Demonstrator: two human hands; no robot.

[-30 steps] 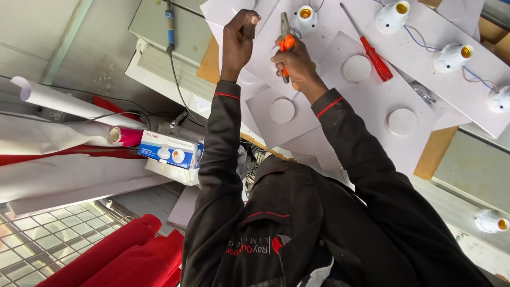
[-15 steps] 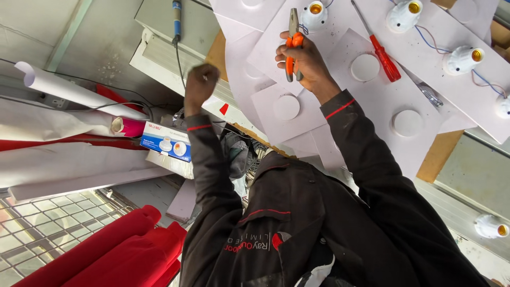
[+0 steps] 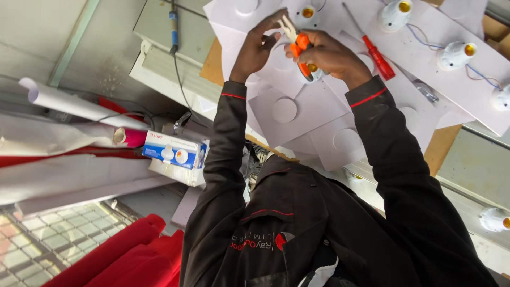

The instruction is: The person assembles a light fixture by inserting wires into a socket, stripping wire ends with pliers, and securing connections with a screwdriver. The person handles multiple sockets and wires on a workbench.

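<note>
White square boards (image 3: 313, 114) with round raised centres cover my bench (image 3: 441, 151), overlapping; a red-handled screwdriver (image 3: 374, 53) lies on them just beside my right wrist; my right hand (image 3: 324, 53) has its grip clamped on orange-handled pliers (image 3: 298, 40), jaws pointing up-left; my left hand (image 3: 257, 45) meets those jaws, fingers loosely apart; a small white lamp holder (image 3: 312, 72) sits under my right palm, mostly hidden.
</note>
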